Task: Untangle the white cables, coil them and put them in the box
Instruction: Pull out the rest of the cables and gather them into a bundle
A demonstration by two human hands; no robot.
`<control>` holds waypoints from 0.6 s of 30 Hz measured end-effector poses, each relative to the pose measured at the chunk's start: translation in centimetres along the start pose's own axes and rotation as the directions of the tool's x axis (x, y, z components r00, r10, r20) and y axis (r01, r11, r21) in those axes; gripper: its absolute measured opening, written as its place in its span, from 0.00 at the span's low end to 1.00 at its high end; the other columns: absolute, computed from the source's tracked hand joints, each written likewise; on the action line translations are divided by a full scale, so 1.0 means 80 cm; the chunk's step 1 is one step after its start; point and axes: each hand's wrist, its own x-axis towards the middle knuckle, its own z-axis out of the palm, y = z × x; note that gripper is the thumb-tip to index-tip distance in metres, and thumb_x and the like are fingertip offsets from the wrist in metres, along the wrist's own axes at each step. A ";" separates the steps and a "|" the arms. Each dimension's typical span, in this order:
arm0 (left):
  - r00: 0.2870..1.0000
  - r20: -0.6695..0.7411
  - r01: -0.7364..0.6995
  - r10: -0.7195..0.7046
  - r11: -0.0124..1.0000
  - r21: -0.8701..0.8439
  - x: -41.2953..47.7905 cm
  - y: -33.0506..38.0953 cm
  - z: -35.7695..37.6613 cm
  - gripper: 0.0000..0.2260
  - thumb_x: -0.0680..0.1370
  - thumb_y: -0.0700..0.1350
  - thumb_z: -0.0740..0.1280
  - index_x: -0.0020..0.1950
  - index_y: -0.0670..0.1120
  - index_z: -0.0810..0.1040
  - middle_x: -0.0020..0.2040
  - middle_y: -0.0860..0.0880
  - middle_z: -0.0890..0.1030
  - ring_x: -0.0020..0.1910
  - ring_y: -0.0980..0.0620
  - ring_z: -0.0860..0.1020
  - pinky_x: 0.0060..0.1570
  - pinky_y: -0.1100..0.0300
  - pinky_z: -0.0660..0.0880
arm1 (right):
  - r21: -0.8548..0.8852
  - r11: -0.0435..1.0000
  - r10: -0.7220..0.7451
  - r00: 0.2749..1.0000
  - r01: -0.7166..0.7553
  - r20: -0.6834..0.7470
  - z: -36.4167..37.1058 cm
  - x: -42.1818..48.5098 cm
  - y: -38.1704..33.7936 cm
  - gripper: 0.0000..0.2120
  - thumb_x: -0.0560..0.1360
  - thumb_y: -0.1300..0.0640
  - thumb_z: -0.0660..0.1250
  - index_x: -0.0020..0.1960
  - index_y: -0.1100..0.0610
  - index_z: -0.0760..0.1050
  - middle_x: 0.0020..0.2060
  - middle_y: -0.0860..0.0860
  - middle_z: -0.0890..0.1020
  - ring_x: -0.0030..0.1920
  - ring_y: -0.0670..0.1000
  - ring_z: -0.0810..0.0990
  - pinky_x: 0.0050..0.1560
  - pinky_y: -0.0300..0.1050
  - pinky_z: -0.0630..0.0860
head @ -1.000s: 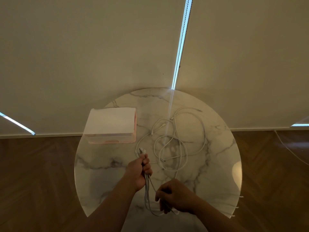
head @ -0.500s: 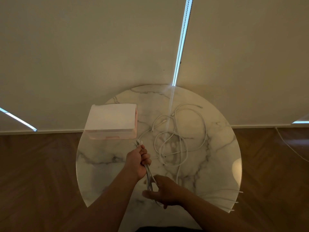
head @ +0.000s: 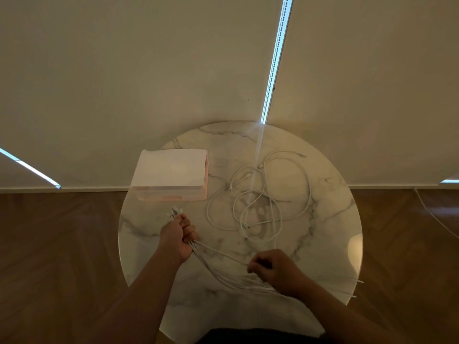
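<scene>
I saw a pink box [head: 171,175] at the far left of the marble worktop [head: 330,219], with loose white cables [head: 258,202] tangled just right of it. My left grip [head: 177,235] clenched a cable bundle [head: 211,263], its plugs pointing toward the box. The bundle ran diagonally near-right to my right grip [head: 275,268], which pinched its strands.

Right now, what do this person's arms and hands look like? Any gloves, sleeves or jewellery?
Both hands are bare: the left hand and right hand wear no gloves, and no ring, watch or bracelet shows in the dim light. The left forearm and right forearm are uncovered to the frame's edge; no sleeve shows.
</scene>
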 end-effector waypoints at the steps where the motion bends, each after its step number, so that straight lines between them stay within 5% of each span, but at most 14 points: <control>1: 1.000 -0.009 -0.005 0.005 1.000 0.000 0.000 -0.001 -0.005 0.16 0.84 0.42 0.49 0.37 0.47 0.65 0.20 0.55 0.60 0.15 0.59 0.56 0.16 0.67 0.51 | -0.037 0.999 0.005 1.000 -0.004 0.022 -0.010 -0.002 0.001 0.08 0.75 0.55 0.69 0.37 0.50 0.81 0.23 0.43 0.75 0.26 0.41 0.71 0.32 0.34 0.67; 7: 0.998 -0.047 -0.035 0.034 0.999 -0.025 0.001 0.003 -0.015 0.16 0.84 0.42 0.50 0.36 0.47 0.64 0.20 0.55 0.61 0.15 0.59 0.57 0.16 0.65 0.51 | -0.409 0.912 0.107 0.973 -0.014 0.207 -0.057 -0.004 0.029 0.09 0.77 0.51 0.66 0.40 0.51 0.80 0.30 0.42 0.76 0.32 0.41 0.73 0.38 0.34 0.69; 10: 0.994 -0.082 -0.071 0.067 0.997 -0.041 0.006 0.023 -0.030 0.17 0.85 0.44 0.50 0.36 0.48 0.63 0.19 0.55 0.61 0.15 0.60 0.57 0.16 0.66 0.51 | -0.592 0.801 0.235 0.956 -0.090 0.173 -0.094 -0.012 0.068 0.13 0.79 0.50 0.63 0.42 0.56 0.80 0.36 0.45 0.79 0.36 0.41 0.75 0.44 0.40 0.72; 13: 0.991 -0.100 -0.089 0.091 0.996 0.030 0.009 0.033 -0.045 0.17 0.85 0.45 0.51 0.36 0.48 0.63 0.19 0.55 0.61 0.14 0.60 0.57 0.16 0.66 0.51 | -0.598 0.771 0.318 0.946 -0.220 0.062 -0.129 -0.034 0.107 0.14 0.79 0.48 0.64 0.36 0.48 0.76 0.33 0.44 0.79 0.32 0.41 0.76 0.39 0.36 0.73; 18: 0.991 -0.028 -0.111 0.130 0.926 0.362 0.000 0.008 -0.034 0.15 0.84 0.44 0.51 0.38 0.47 0.66 0.22 0.54 0.62 0.16 0.59 0.57 0.19 0.70 0.53 | -0.461 0.863 0.222 0.975 -0.205 -0.019 -0.133 -0.021 0.075 0.14 0.79 0.52 0.64 0.34 0.50 0.73 0.32 0.46 0.77 0.32 0.42 0.73 0.37 0.37 0.67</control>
